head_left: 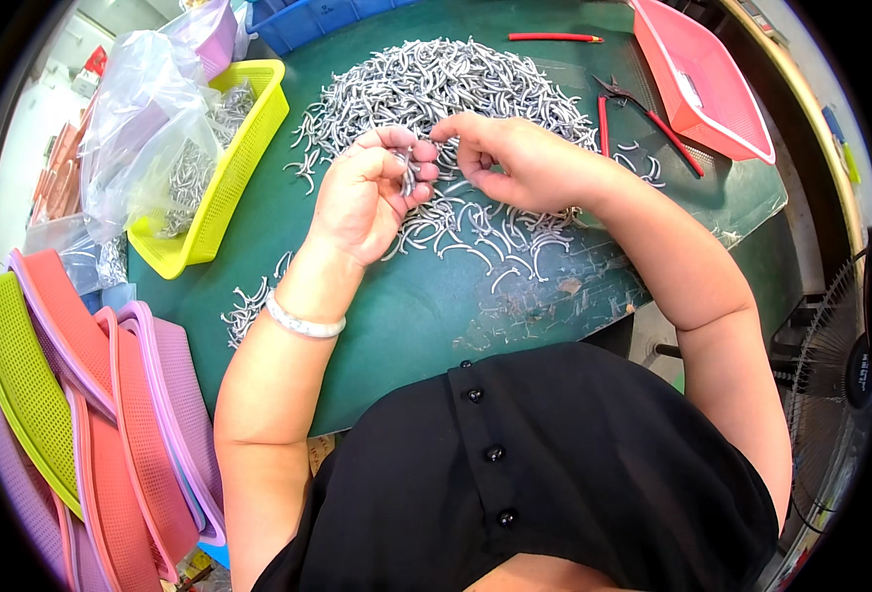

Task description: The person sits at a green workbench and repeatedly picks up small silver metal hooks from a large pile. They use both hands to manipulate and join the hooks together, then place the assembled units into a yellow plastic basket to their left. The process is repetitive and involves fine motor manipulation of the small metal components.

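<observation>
A big heap of small curved silver-grey metal pieces (446, 79) covers the far middle of the green table (406, 335). My left hand (372, 187), a pale bangle on its wrist, is curled at the near left side of the heap, with a few curved metal pieces (409, 176) in its fingers. Right beside it is my right hand (525, 163), thumb and forefinger bent and the forefinger tip close to the left fingertips. Whatever it pinches is too small to make out. Looser curved pieces (495, 242) lie spread below both hands.
Left of the heap stands a yellow-green basket (214, 212) holding plastic bags of metal pieces. Stacked coloured baskets (140, 395) fill the lower left. At the right are a pink basket (697, 74), red-handled pliers (668, 128) and a red pencil (554, 37). A fan (835, 365) stands far right.
</observation>
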A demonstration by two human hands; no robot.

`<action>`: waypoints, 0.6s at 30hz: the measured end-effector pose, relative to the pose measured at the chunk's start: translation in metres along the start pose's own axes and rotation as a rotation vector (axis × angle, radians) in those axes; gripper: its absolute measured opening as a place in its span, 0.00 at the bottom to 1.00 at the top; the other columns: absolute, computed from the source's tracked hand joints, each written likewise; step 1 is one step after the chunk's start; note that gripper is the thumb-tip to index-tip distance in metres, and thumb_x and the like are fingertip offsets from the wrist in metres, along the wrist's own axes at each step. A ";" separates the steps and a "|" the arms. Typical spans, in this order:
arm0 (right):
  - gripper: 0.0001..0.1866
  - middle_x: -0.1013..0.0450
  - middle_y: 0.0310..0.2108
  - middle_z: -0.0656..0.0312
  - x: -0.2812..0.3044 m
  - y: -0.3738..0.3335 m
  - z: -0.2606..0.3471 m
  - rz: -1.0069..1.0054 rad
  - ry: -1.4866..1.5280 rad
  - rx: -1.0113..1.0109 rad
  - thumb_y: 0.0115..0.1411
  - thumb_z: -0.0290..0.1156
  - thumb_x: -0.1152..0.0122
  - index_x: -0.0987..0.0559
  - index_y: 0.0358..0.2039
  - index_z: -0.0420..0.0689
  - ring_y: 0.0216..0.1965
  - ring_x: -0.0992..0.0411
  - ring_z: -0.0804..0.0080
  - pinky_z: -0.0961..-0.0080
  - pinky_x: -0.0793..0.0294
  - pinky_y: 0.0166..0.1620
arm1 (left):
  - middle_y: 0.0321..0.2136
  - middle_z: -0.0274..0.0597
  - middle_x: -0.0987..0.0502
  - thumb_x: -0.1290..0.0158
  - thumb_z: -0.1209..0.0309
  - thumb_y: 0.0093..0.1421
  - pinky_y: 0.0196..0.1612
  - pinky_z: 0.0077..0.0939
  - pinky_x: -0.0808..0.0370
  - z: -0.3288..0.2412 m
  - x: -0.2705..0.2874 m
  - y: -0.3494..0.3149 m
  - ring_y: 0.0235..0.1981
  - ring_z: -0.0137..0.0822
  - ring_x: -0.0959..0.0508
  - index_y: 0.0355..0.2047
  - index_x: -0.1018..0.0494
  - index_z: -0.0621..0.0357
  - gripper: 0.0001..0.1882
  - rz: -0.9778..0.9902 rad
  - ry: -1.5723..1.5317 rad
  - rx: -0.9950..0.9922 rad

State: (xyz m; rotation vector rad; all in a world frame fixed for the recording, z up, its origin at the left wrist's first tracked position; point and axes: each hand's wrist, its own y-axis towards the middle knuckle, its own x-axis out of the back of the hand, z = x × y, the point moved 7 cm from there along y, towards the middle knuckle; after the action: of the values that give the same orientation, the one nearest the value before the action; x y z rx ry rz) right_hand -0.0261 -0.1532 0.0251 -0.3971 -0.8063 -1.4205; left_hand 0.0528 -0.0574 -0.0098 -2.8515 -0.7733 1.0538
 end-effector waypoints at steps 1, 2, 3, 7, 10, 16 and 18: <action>0.24 0.34 0.22 0.65 0.002 -0.001 -0.002 -0.015 0.043 -0.003 0.47 0.18 0.50 0.36 0.47 0.39 0.25 0.34 0.76 0.80 0.34 0.31 | 0.27 0.41 0.29 0.59 0.81 0.47 0.30 0.23 0.29 -0.002 -0.001 -0.002 0.28 0.33 0.29 0.33 0.33 0.61 0.12 -0.033 -0.013 -0.010; 0.24 0.34 0.22 0.66 0.004 -0.001 -0.003 -0.030 0.087 -0.005 0.47 0.17 0.50 0.37 0.47 0.39 0.24 0.35 0.78 0.82 0.34 0.31 | 0.27 0.40 0.29 0.58 0.82 0.47 0.29 0.23 0.29 -0.002 0.001 -0.001 0.27 0.32 0.29 0.33 0.33 0.61 0.12 -0.047 -0.015 -0.017; 0.23 0.34 0.22 0.68 0.006 -0.001 -0.004 -0.013 0.132 -0.041 0.48 0.17 0.50 0.37 0.48 0.38 0.26 0.37 0.82 0.84 0.36 0.32 | 0.26 0.40 0.29 0.58 0.82 0.47 0.28 0.23 0.30 -0.001 0.004 0.001 0.26 0.32 0.29 0.33 0.32 0.61 0.12 -0.060 -0.018 -0.024; 0.20 0.33 0.25 0.70 0.004 0.001 -0.012 -0.009 0.572 -0.145 0.52 0.20 0.50 0.37 0.47 0.37 0.29 0.37 0.86 0.88 0.37 0.35 | 0.24 0.36 0.30 0.55 0.83 0.48 0.24 0.18 0.32 0.001 0.000 0.001 0.23 0.28 0.29 0.34 0.30 0.61 0.12 -0.020 0.073 -0.039; 0.21 0.32 0.26 0.69 0.006 0.002 -0.012 -0.033 0.735 -0.173 0.51 0.20 0.48 0.37 0.47 0.37 0.30 0.36 0.86 0.88 0.37 0.36 | 0.23 0.33 0.30 0.52 0.82 0.49 0.22 0.16 0.34 0.003 -0.008 -0.003 0.20 0.24 0.31 0.34 0.29 0.61 0.10 0.012 0.115 -0.036; 0.23 0.31 0.27 0.67 0.001 0.001 -0.015 -0.017 0.917 -0.251 0.49 0.20 0.45 0.36 0.48 0.37 0.29 0.34 0.84 0.87 0.36 0.34 | 0.25 0.33 0.27 0.47 0.77 0.53 0.20 0.10 0.37 0.007 -0.020 -0.005 0.19 0.19 0.33 0.33 0.27 0.59 0.06 0.066 0.213 -0.033; 0.23 0.31 0.27 0.67 0.001 0.001 -0.014 -0.014 0.939 -0.250 0.49 0.21 0.45 0.36 0.48 0.37 0.29 0.34 0.84 0.87 0.36 0.34 | 0.25 0.33 0.26 0.46 0.76 0.53 0.20 0.10 0.38 0.007 -0.020 -0.005 0.19 0.19 0.33 0.33 0.27 0.59 0.06 0.074 0.220 -0.046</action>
State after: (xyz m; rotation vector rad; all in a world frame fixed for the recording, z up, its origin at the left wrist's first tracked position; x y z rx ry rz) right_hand -0.0216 -0.1630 0.0163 0.1113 0.1315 -1.5075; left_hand 0.0332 -0.0633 -0.0023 -2.9874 -0.6890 0.7191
